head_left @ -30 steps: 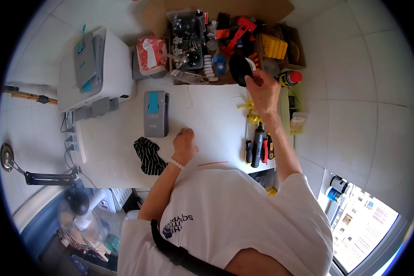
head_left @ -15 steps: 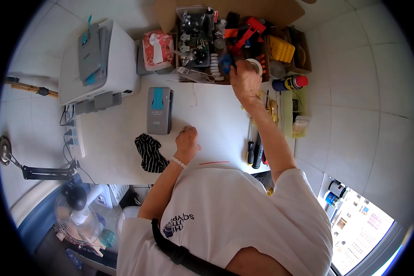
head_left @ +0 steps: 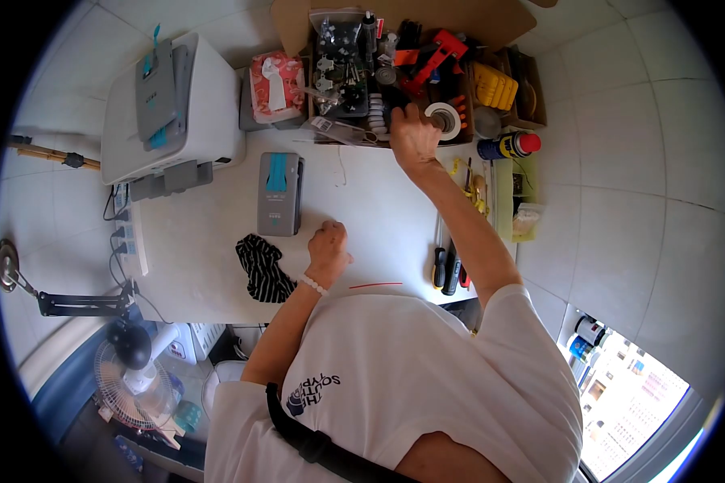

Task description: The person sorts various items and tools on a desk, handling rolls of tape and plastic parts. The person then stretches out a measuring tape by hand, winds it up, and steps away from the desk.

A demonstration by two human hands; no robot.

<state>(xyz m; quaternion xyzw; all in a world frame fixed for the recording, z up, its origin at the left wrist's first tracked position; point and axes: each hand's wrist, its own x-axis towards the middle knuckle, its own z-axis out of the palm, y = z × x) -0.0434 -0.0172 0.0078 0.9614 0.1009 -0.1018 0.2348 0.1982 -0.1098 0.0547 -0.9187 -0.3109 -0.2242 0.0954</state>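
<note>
My right hand reaches over the front edge of the cardboard box, its fingers closed at a dark item too hidden to name. A white tape roll lies just right of that hand, and a stack of white discs sits to its left. Curled on the white table, my left hand wears a bead bracelet and shows nothing in its fingers. Near it are a grey flat case with a blue strip and a black striped cloth. A thin red strip lies by the table's front edge.
Screwdrivers lie at the table's right side, near a spray can and a green tray. A white printer and a tissue pack stand at the back left. The box also holds a red tool.
My right hand has shifted left inside the box, off the tape roll, which now shows more fully. A dark item shows at its fingers where a blue one was visible. My left hand stays put.
</note>
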